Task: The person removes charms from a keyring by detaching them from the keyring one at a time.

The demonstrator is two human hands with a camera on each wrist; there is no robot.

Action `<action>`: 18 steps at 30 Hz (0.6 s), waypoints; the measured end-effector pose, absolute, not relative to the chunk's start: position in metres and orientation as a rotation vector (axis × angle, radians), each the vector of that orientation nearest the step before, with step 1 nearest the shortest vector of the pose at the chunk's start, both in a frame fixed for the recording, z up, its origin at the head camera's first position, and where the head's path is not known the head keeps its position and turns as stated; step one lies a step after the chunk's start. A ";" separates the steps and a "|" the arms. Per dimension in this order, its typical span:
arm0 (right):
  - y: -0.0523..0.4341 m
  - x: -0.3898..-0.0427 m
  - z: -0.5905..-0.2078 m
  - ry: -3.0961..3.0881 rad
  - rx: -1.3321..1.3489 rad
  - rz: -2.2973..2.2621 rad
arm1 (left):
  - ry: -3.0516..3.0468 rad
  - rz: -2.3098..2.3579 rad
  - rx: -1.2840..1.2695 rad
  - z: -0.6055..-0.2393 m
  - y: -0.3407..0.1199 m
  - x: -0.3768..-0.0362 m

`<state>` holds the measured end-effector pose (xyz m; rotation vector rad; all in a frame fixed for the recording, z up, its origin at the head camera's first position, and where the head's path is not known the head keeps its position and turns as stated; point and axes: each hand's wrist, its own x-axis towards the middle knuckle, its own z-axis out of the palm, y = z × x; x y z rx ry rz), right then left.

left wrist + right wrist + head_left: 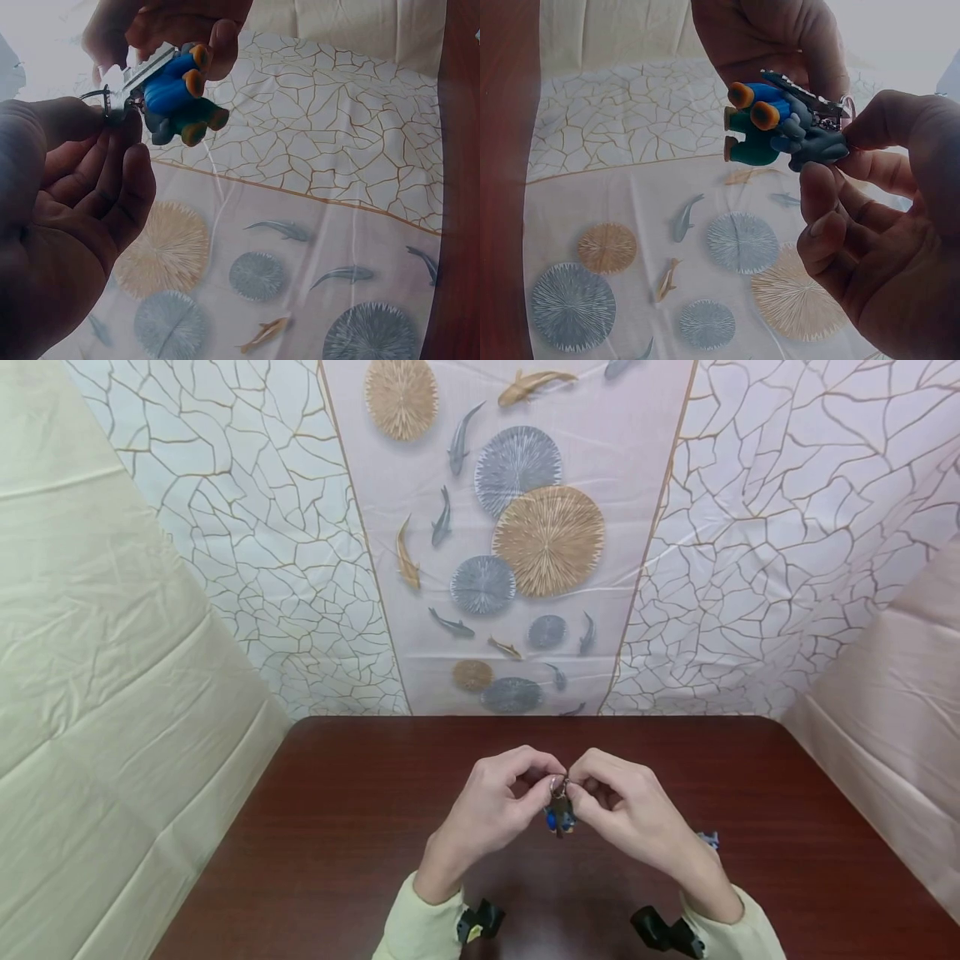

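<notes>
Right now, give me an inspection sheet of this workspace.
Surface: dark red-brown table.
Job's things: key ring with a blue and green figure charm and a key, held above the table.
Clutter: small blue-white object behind the right wrist; unclear what.
Grippers: left hand and right hand both pinch the key ring.
Cables: nothing seen.
Surroundings: patterned cloth backdrop with fish, plain sheets at the sides.

dark wood table (360, 827) | crackle-and-fish-print backdrop (525, 535) | cream side drapes (97, 677)

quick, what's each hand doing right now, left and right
Left hand: pinching the key ring.
Right hand: pinching the same key ring, with the blue figure charm hanging below.
</notes>
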<state>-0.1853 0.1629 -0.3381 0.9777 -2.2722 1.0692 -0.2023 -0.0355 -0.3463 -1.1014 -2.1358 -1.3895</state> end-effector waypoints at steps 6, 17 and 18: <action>0.163 -0.184 -0.338 -2.265 0.995 1.051 | -2.106 -1.363 -1.073 -0.345 -0.036 -0.202; 0.162 -0.184 -0.338 -2.176 1.039 1.011 | -2.022 -1.232 -1.112 -0.346 -0.039 -0.205; 0.162 -0.184 -0.338 -2.164 1.038 1.008 | -2.026 -1.221 -1.122 -0.345 -0.039 -0.205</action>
